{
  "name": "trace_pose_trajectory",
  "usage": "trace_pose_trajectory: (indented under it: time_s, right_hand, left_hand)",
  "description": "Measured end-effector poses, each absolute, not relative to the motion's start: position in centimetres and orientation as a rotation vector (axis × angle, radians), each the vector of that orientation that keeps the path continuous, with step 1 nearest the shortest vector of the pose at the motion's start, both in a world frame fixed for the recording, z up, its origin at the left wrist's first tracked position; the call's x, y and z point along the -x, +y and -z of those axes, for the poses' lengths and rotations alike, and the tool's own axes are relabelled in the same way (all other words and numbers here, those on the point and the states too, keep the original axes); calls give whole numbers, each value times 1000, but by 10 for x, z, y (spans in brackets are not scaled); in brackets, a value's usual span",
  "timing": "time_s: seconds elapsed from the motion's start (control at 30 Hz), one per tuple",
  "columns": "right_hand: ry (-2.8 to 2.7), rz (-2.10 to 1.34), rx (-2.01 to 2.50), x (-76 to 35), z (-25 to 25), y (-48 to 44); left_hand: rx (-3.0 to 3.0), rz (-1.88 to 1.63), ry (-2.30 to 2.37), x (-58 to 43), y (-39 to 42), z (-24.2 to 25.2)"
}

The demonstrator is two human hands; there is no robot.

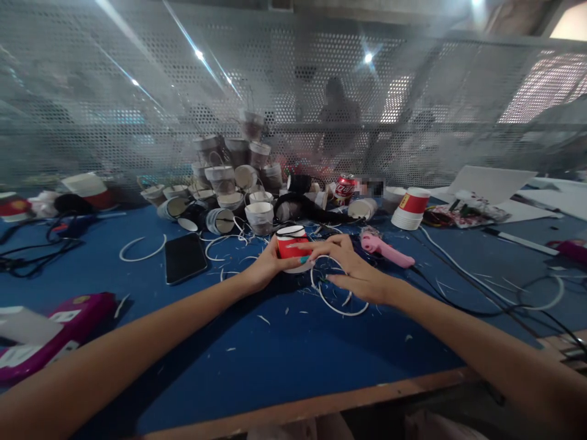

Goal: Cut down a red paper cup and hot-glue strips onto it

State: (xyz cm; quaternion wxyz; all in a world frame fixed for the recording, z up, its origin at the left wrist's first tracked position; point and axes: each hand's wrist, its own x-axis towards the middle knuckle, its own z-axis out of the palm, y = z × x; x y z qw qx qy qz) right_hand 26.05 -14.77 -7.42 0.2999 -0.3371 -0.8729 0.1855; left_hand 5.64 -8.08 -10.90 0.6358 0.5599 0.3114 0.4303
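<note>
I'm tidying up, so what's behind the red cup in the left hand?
Behind the red cup lies a dark, fuzzy strip, with a white cup behind to the left. The tabletop it covers can't be seen.

A: Type of place you're in?
B: Workshop, crafts probably. Your blue table (275, 379) is littered with pale trimmings (263, 319) and white cord loops (351, 315); a pink glue gun (389, 252) lies there too, heap of pale cups (220, 180) farther back.
A: Could it be your home?
B: Less likely. You face a perforated metal screen (330, 52), bright lights (369, 58) showing on or through it, can't tell which.
</note>
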Motion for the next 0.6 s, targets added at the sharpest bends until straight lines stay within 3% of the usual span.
trace_pose_trajectory:
  time_s: [0.6]
  right_hand:
    - [-1825, -784, 899, -277, 85, -126]
  left_hand:
    - [-1277, -916, 643, -53, -83, 106]
